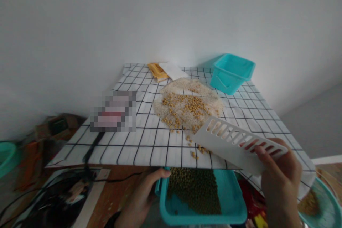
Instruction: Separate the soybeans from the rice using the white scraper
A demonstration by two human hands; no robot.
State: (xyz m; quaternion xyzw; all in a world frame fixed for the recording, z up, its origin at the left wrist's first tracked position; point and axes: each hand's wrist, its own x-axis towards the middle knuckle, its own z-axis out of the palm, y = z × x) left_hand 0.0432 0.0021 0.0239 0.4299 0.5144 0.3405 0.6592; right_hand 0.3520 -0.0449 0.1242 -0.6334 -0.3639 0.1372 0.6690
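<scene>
In our right hand [280, 172] we grasp a slotted white scraper [221, 146], its long axis slanting from our fingers leftward and away over the tabletop [128, 153]. The pile of yellow beans and pale grain [196, 104] lies mid-tabletop, just past the scraper's far end. Our left hand [145, 192] grips a teal bin [203, 219] by its left side, below the near edge, thumb over the rim, other fingers hidden; stray beans [194, 155] lie near that edge, left of the scraper.

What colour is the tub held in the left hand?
The tub is turquoise, seen in the head view.
</scene>
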